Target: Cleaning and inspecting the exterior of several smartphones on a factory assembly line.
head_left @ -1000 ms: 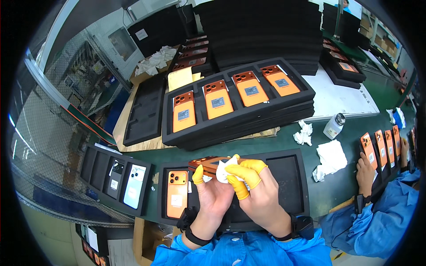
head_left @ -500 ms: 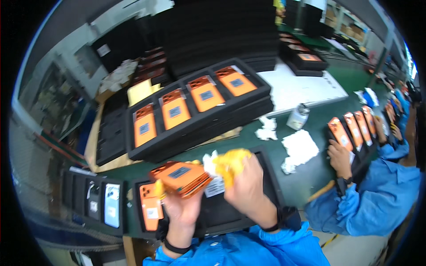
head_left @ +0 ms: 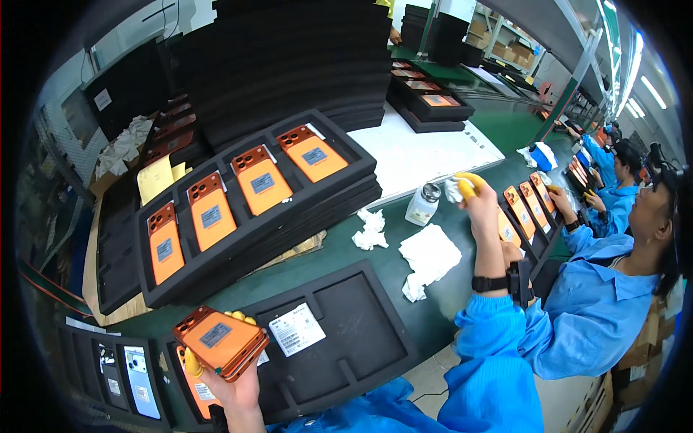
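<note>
A stack of several orange phones [head_left: 215,339], camera side up with a label on the top one, rests in my left hand [head_left: 237,393]. Yellow finger covers show on its fingertips, which are wrapped round the stack. Beneath it is a black foam tray [head_left: 364,310] with a white printed label sheet [head_left: 297,329] and another orange phone [head_left: 205,390], partly hidden by the hand. My right hand [head_left: 482,209], also wearing yellow finger covers, is raised on the right, pinching a crumpled white wipe [head_left: 453,190]. Nearest to it is a white bottle with a metal cap [head_left: 423,205].
Stacked foam trays [head_left: 317,206] hold a row of orange phones beyond my left hand. White wipes [head_left: 430,254] lie on the green table. At left, another tray [head_left: 79,368] carries a blue phone [head_left: 141,382]. A co-worker [head_left: 599,303] sits close on my right.
My right hand has moved away from the phone stack, up and to the right, with the wipe. My left hand still holds the stack. The view has turned rightward.
</note>
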Demonstrator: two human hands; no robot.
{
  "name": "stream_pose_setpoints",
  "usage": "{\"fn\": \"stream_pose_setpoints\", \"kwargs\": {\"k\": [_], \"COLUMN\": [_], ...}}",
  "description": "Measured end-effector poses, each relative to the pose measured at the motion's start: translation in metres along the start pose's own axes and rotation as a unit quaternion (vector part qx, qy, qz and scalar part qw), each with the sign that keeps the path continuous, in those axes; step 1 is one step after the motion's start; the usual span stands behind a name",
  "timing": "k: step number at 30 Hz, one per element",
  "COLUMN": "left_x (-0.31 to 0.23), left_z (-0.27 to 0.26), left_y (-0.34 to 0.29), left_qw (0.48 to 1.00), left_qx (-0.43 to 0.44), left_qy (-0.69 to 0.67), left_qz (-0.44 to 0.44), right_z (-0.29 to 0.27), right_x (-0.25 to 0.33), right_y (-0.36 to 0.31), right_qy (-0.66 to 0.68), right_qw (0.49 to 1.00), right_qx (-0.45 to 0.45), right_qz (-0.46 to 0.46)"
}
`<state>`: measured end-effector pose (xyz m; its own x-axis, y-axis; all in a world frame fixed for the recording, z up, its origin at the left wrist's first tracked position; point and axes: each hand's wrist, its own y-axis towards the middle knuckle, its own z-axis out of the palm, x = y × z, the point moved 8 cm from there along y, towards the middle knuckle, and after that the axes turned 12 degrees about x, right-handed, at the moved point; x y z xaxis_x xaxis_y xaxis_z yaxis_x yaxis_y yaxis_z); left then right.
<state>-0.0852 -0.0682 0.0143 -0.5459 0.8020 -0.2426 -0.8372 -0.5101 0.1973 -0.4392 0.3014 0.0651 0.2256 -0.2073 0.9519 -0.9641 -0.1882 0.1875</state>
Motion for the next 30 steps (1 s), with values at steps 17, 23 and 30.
{"fn": "stream_pose_setpoints", "kwargs": {"k": [17, 23, 30], "left_x": [-0.007, 0.025, 0.023], "left_z": [0.006, 0.013, 0.021], "left_y": [-0.004, 0.013, 0.005], "left_qw": [0.998, 0.993, 0.999], "left_qx": [-0.063, -0.046, -0.032], "left_qy": [-0.008, -0.066, -0.001], "left_qz": [-0.019, -0.092, -0.019], "right_z": [0.060, 0.058, 0.249], "right_x": [0.022, 0.090, 0.193], "right_y": [0.037, -0.038, -0.227], "right_qy": [-0.441, -0.108, -0.022], "right_qw": [0.889, 0.984, 0.929], "right_qx": [0.106, 0.069, 0.231], "right_qz": [-0.053, -0.125, -0.287]}}
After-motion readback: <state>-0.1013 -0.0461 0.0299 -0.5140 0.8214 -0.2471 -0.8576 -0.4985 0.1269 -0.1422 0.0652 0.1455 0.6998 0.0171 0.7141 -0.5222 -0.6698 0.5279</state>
